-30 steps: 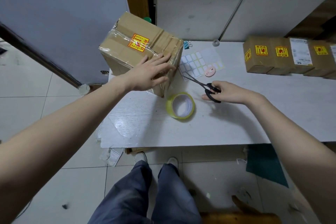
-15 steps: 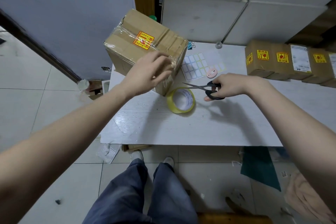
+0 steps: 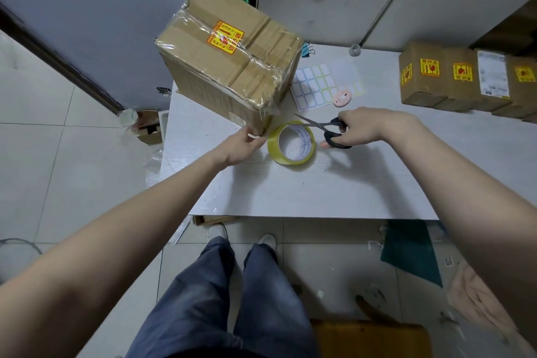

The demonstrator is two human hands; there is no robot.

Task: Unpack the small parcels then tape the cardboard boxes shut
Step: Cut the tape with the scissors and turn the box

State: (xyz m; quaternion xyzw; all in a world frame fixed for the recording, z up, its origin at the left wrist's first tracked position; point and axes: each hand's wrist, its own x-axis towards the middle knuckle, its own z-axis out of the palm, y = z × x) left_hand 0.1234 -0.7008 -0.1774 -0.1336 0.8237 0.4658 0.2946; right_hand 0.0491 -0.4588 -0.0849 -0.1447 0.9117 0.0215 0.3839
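Observation:
A large cardboard box, wrapped in clear tape and bearing a yellow-red sticker, stands at the back left of the white table. My left hand pinches a strip of tape at the box's lower near corner. A roll of yellowish tape lies flat just right of that corner. My right hand grips black scissors, whose blades point left over the roll.
A row of small cardboard parcels with yellow stickers lines the table's back right. A label sheet, a pink oval thing and a blue clip lie behind the scissors. My legs stand before the table's near edge.
My left hand left the top edge of the box and dropped to its lower near corner. My right hand lifted the scissors and swung the blades left toward the tape roll.

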